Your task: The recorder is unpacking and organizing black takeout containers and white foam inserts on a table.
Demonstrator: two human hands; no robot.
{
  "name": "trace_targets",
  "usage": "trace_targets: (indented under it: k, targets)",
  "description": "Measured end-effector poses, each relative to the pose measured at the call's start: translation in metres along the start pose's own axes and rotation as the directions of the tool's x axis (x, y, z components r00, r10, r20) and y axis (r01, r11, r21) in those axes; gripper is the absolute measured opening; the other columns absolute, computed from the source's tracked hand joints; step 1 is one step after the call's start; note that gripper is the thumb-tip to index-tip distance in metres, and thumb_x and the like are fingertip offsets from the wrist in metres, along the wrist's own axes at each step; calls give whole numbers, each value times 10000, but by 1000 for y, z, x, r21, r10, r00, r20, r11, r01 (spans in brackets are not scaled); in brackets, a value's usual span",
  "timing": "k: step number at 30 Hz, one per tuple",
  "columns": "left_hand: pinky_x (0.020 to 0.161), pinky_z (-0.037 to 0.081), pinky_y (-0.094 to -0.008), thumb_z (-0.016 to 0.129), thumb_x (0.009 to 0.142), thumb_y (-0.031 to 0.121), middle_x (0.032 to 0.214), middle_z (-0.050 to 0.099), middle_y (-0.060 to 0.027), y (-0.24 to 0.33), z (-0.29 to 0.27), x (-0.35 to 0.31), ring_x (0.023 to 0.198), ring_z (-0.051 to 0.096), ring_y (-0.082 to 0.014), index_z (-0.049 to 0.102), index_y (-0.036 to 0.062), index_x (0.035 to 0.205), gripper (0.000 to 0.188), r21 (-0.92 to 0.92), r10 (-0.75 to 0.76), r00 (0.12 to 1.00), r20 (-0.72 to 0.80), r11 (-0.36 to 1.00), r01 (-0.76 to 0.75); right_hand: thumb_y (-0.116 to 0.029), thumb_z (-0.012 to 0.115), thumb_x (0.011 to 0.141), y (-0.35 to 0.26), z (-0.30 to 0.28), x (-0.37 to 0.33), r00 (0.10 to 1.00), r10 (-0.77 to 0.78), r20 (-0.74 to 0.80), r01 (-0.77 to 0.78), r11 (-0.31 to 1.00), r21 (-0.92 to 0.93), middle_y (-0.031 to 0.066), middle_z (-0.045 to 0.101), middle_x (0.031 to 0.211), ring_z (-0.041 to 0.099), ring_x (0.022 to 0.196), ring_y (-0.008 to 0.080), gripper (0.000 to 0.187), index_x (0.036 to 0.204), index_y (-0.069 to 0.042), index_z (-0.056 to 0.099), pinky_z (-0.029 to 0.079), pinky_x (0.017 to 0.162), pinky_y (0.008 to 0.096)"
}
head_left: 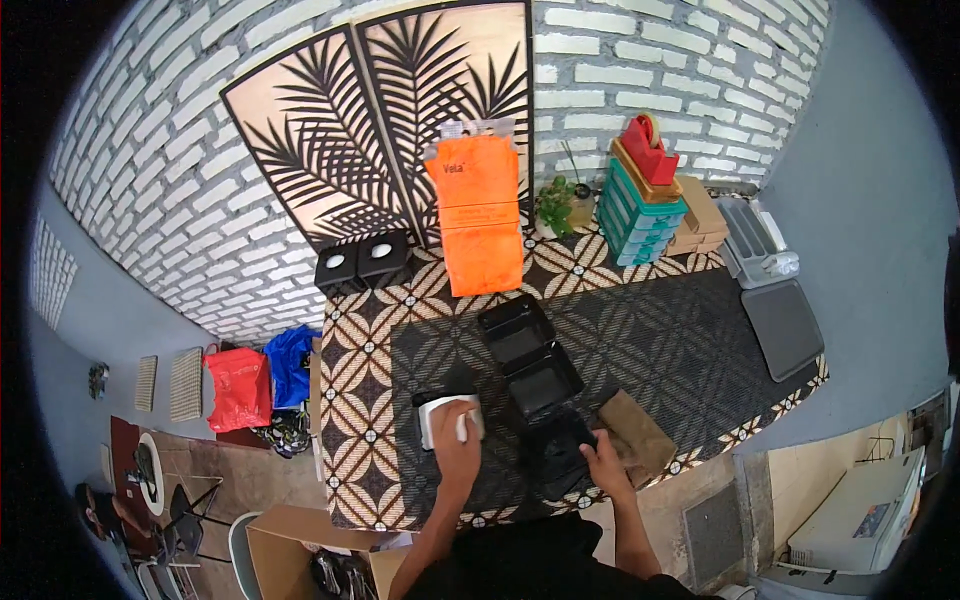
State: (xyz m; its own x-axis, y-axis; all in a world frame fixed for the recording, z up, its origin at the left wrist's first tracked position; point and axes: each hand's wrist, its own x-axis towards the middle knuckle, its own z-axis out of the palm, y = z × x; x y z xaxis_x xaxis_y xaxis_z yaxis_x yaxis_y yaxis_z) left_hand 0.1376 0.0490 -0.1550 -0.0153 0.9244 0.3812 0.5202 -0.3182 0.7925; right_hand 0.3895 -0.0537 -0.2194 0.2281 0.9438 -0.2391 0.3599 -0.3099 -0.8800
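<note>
My left hand [458,440] is closed over a white flat item [430,418], fingers curled on its top, at a small black box [419,402]. Whether the item lies inside that box or on it, I cannot tell. On the right, my right hand [604,462] grips the edge of a dark, floppy black pouch [556,452] lying on the mat. Just beyond the pouch stands an open black hinged box [545,378], its lid laid back. A brown cloth-like piece [640,435] lies beside my right hand.
A dark mat [640,335] covers the patterned tabletop [350,420]. Along the back stand black boxes [362,262], an orange package [480,220], a plant [555,208], teal drawers [640,222] and cartons [697,220]. A grey tray [783,328] lies right; an open carton [300,530] sits below left.
</note>
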Motion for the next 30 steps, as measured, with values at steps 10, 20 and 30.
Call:
trace_targets:
  k: [10, 20, 30]
  targets:
    - [968, 442, -472, 454, 993, 109, 1289, 505, -240, -85, -63, -23, 1186, 505, -412, 385, 3, 1437, 462, 194, -423, 883, 205, 901, 387, -132, 500, 995, -62, 0, -10, 958, -153, -242, 114, 979, -169, 136, 566, 895, 568, 856, 270, 160, 1081, 0, 524, 454, 802, 378]
    - [926, 467, -446, 485, 967, 139, 1252, 529, -233, -75, -92, -41, 1076, 576, -386, 458, -43, 1341, 416, 182, -335, 923, 191, 936, 302, 70, 546, 885, -153, 78, 13, 959, -256, -118, 279, 796, 538, 88, 607, 1033, 605, 1030, 196, 154, 1012, -13, 573, 515, 920, 335]
    - [838, 494, -266, 580, 974, 104, 1067, 625, -88, -55, -107, 11, 953, 597, -127, 415, -47, 1389, 471, -629, -523, 724, 451, 390, 673, 133, 466, 899, -150, 134, 37, 914, -398, -74, 398, 848, 351, 141, 568, 1284, 542, 1209, 233, 343, 1160, -28, 620, 399, 1014, 304]
